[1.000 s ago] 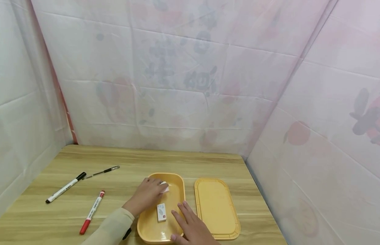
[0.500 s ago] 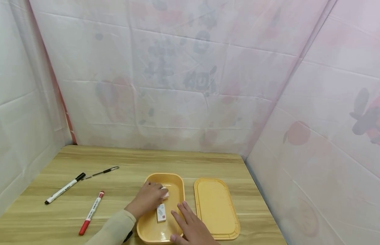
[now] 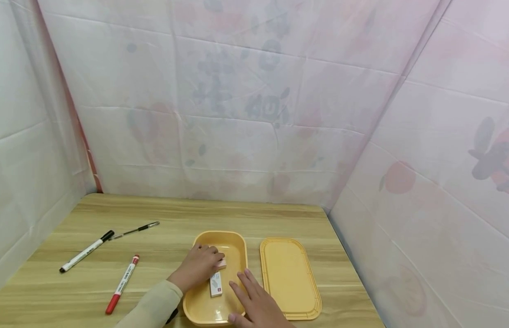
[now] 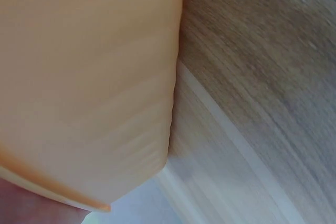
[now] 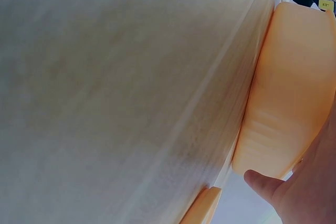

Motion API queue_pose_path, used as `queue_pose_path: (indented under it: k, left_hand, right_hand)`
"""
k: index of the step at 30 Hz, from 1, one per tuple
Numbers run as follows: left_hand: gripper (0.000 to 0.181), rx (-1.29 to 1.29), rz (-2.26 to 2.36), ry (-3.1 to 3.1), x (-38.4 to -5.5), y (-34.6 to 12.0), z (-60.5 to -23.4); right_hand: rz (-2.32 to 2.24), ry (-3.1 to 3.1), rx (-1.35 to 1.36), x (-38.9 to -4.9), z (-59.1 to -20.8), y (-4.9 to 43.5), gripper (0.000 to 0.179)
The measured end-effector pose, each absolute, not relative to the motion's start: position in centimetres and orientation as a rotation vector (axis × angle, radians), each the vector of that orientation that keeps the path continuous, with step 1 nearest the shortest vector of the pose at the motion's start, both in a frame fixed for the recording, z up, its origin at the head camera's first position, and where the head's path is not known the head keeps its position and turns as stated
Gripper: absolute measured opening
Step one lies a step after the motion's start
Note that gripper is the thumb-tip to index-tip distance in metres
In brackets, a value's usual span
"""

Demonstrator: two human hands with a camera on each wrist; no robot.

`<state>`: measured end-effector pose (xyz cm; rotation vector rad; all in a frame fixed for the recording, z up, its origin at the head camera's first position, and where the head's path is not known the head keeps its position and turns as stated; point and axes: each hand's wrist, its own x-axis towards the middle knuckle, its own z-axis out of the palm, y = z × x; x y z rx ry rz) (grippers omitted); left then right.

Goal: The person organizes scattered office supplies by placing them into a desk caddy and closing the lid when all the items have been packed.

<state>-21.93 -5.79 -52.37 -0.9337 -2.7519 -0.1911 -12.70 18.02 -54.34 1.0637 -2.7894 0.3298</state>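
My left hand (image 3: 198,265) reaches into a yellow plastic box (image 3: 238,255) from its left side. Between its fingers it pinches a small white block that looks like an eraser (image 3: 222,263), mostly hidden by the hand. Right at the near end of that one, a second white eraser (image 3: 215,284) with printing and a red mark lies on the box floor. My right hand (image 3: 260,303) is spread, fingers straight, over the box's near right rim. In the right wrist view its thumb (image 5: 262,183) shows by the box's outer wall. The left wrist view is mostly filled by box wall (image 4: 89,77).
Right of the box, a yellow lid (image 3: 290,278) lies flat on the wooden table (image 3: 172,207). To the left are a red marker (image 3: 123,284), a black marker (image 3: 87,251) and a slim black pen (image 3: 135,231). Fabric walls enclose the table's back and sides.
My left hand has drawn the pinched eraser a little toward me, from the box's far part up to the other eraser. My right hand has stayed in place.
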Motion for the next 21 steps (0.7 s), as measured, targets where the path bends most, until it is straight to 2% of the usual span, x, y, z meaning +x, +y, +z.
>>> queue_pose_path:
  k: [21]
  left_hand:
    - [0.034,-0.897,-0.332,-2.764,-21.5,-5.7,-51.2]
  right_hand:
    - [0.338,-2.772,1.064,-13.0,-54.5,17.9,0.063]
